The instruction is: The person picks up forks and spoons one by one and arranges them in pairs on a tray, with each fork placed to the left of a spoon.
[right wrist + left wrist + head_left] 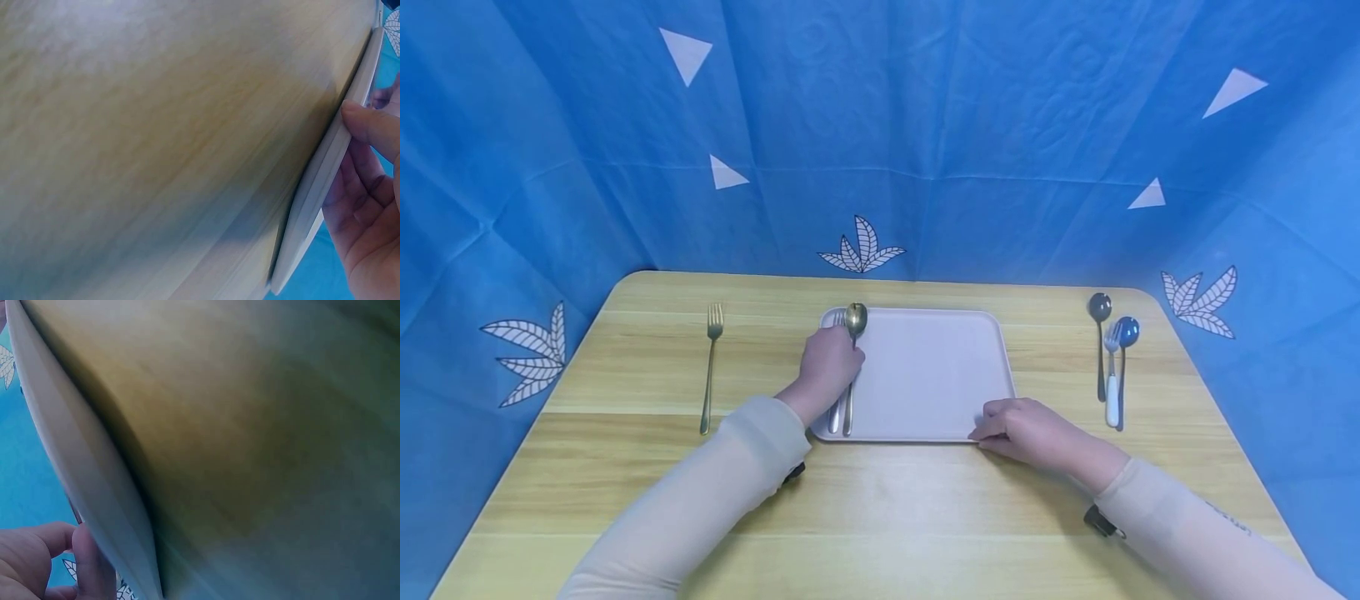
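A pale rectangular tray (936,375) lies on the wooden table. Along its left side rest a fork (834,421) and a spoon (856,318), handles toward the front. My left hand (829,367) reaches over both and pinches the spoon with curled fingers; it covers the fork's middle. In the left wrist view the left thumb and fingers (90,562) show beyond the tray's rim (81,444). At the tray's front right corner my right hand (1018,429) pinches the rim. The right wrist view has its thumb (369,122) against the tray's edge (325,169).
Left of the tray another fork (712,358) lies alone on the table (880,517). To the right are a dark spoon (1101,333), a white-handled fork (1112,396) and a second spoon (1127,333). Blue patterned cloth (925,125) hangs behind the table.
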Tool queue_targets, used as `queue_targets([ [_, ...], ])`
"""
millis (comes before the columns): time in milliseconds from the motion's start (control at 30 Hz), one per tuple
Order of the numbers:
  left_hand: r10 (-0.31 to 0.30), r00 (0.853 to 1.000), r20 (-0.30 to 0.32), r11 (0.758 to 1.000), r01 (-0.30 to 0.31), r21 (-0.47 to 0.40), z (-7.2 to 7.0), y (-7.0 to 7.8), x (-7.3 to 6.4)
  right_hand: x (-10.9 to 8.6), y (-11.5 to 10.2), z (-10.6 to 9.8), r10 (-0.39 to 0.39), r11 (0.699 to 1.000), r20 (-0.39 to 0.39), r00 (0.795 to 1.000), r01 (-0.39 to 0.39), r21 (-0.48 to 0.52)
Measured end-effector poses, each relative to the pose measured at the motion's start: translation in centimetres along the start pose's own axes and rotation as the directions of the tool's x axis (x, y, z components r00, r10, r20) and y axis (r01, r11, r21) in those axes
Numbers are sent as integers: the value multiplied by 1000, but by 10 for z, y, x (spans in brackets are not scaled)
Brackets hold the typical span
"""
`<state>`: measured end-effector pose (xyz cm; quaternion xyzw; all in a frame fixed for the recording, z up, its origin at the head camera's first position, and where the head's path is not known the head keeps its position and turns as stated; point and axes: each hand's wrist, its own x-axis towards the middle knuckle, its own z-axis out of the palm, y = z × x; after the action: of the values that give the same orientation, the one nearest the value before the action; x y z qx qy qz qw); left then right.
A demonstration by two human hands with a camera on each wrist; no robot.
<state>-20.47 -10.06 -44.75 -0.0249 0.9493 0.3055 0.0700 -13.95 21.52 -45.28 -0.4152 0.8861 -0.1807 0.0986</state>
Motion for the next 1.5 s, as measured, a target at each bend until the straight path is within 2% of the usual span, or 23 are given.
queue_targets([
  [333,0,1000,0,998,0,58,5,0,1,0,1,1,-2,1000,-2,1000,2,5],
  [800,22,1000,-14,998,-21,61,10,2,1,-1,2,1,-13,1000,-6,1000,13,3],
  [1267,-8,1000,14,998,7,67,9,4,1,-1,2,1,-8,1000,-2,1000,8,-8],
  [1500,-12,1000,19,994,10,109,9,5,4,-1,2,0,-7,1000,-4,1000,7,-6],
])
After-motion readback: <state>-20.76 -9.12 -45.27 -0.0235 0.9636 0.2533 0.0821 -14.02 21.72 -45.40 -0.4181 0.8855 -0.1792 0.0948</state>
